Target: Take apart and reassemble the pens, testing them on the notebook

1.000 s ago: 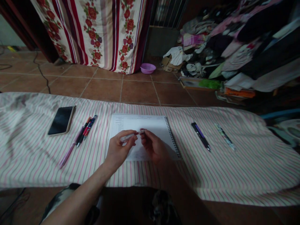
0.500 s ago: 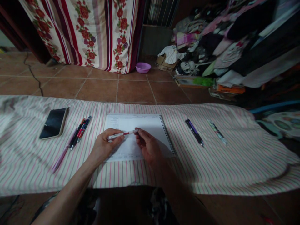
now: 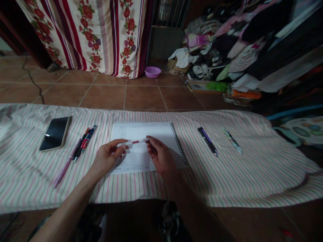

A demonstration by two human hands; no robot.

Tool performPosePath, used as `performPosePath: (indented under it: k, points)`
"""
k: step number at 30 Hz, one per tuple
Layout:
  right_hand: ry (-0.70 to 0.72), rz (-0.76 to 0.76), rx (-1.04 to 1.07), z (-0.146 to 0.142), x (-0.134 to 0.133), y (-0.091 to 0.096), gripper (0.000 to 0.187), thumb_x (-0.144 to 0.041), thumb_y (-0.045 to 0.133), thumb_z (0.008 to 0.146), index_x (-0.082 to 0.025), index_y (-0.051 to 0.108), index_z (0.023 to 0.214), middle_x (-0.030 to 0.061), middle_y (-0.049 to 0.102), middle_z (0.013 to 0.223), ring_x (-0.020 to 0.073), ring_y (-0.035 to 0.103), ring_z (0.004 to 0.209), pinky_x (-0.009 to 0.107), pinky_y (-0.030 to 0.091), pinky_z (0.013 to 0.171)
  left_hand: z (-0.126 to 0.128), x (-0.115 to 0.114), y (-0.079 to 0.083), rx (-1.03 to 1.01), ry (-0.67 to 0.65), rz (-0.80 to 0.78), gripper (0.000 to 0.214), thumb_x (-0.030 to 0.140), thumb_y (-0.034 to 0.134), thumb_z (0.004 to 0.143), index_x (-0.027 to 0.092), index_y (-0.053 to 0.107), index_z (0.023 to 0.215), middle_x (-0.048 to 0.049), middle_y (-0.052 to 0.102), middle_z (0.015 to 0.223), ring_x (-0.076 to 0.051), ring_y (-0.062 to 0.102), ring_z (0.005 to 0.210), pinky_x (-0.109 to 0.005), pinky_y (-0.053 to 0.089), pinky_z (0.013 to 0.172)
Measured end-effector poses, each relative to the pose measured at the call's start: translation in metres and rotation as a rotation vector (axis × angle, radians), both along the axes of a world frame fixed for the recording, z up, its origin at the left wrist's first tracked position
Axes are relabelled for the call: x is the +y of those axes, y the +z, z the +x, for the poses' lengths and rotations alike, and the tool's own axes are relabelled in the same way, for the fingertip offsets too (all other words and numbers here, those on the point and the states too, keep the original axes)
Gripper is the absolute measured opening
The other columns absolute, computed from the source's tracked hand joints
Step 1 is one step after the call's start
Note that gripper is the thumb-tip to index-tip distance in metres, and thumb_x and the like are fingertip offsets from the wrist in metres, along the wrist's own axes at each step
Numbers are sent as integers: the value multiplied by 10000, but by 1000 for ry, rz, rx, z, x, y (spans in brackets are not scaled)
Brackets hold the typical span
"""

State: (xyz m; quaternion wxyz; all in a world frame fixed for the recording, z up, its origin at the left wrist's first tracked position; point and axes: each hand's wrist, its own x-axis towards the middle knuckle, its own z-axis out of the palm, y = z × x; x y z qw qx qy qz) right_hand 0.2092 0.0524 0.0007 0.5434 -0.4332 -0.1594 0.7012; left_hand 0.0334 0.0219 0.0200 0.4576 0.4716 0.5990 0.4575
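A slim white pen (image 3: 135, 142) with a red band spans the space between my hands, above the spiral notebook (image 3: 151, 158). My left hand (image 3: 109, 155) pinches its left end between thumb and fingers. At the other end, the thumb and fingertips of my right hand (image 3: 160, 153) close on the pen's tip, which they partly hide. The notebook lies open to a white page with printed lines, its black coil along the right side. My forearms come in from the lower edge of the view.
Left on the striped cloth (image 3: 227, 188) lie a phone (image 3: 55, 133) and several pens (image 3: 82, 144). To the right are a purple-and-black pen (image 3: 207, 141) and a pale patterned pen (image 3: 232, 140). Beyond, a purple basin (image 3: 152, 72) stands on the tiled floor near piled clothes (image 3: 202, 43).
My left hand has slid a little left along the pen, uncovering more of its barrel. My right hand keeps its grip. The view has shifted slightly.
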Motion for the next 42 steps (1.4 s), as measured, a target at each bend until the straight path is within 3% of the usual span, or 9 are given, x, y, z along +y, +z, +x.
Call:
performPosePath:
  k: [13,17,21,27,42]
  points:
    - [22,52,-40,-5,-1,-2,211,-247,764,547,-181,722,744,-1,675,679,60,552,592,164,439,534,-2,-4,2,11,5,-7,297,407,648,686,146,651,829,2,617,547,-101,538,492,-221,432,492]
    - [28,66,-53,-5,-1,-4,207,-256,759,564,-191,723,757,-6,672,684,55,552,603,164,435,557,-5,-3,-2,207,-4,56,264,392,615,715,162,662,836,-23,655,634,-123,559,530,-233,438,491]
    - [55,104,-108,-7,-4,-3,214,-287,749,587,-210,725,785,-17,662,686,57,555,612,171,443,580,-8,-3,-9,544,-81,244,223,360,572,765,193,668,877,-55,691,836,-165,616,691,-272,488,612]
    - [164,197,-251,-8,-10,-2,226,-314,715,640,-203,723,837,-6,660,657,88,572,610,210,467,594,-6,-4,-13,906,-240,489,284,337,434,860,184,634,993,-65,679,848,-187,634,761,-302,505,685]
    - [78,116,-280,-10,-8,-3,204,-318,752,571,-175,690,702,2,661,633,92,574,567,201,440,516,8,-7,-15,1092,-254,571,293,254,373,898,150,578,1078,-71,645,855,-165,613,737,-275,504,658]
